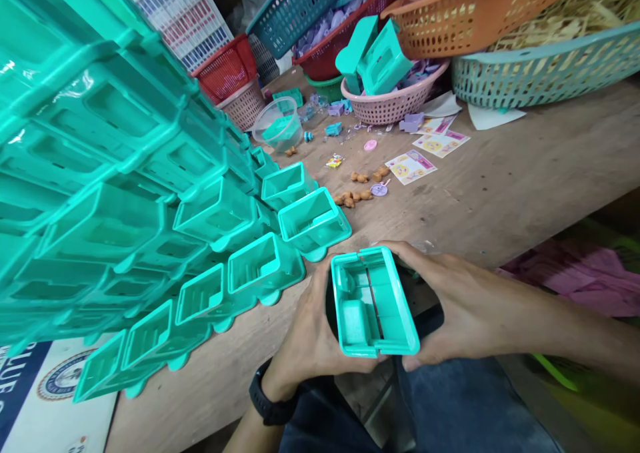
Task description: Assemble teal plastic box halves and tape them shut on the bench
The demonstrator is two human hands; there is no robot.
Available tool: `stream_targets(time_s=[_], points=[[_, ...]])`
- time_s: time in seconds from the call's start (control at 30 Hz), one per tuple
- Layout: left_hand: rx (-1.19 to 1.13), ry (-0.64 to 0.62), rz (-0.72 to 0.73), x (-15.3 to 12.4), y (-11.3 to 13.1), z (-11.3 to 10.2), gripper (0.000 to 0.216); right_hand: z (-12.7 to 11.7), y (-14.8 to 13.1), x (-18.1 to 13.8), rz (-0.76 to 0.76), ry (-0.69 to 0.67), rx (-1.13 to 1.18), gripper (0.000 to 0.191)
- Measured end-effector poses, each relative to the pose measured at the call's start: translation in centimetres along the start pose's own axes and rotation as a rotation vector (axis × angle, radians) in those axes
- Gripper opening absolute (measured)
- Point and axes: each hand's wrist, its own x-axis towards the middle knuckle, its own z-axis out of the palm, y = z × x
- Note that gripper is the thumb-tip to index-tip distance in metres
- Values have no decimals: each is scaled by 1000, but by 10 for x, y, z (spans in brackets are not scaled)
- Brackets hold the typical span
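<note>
A teal plastic box (pixel 355 323) is held between my two hands above the table's front edge, its open top facing me. It looks made of two halves, with a narrow dark gap running down the middle and a raised block inside the left half. My left hand (pixel 307 329) wraps the left side, thumb along the near edge. My right hand (pixel 453 299) grips the far and near right corners, with space between palm and box. Similar teal boxes (pixel 265 266) stand in a row left of my hands, and the underside of the held one is hidden.
Tall stacks of teal boxes (pixel 125 139) fill the left. Small brown figures (pixel 353 198), printed cards (pixel 411 167) and a clear tub (pixel 278 133) lie on the wooden table (pixel 500 193). Behind are a pink basket (pixel 395 105), an orange basket (pixel 460 29) and a green basket (pixel 545 76).
</note>
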Motion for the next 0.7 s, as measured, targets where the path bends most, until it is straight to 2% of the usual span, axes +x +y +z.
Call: stream_targets(time_s=[0.27, 0.53, 0.7], points=[[-4, -26, -28, 1, 1, -2, 116, -1, 0, -2, 31, -27, 41, 115], [-23, -12, -64, 1, 2, 1, 126, 3, 5, -5, -77, 6, -50, 118], [7, 15, -49, -1, 3, 2, 119, 5, 2, -4, -11, 5, -37, 121]])
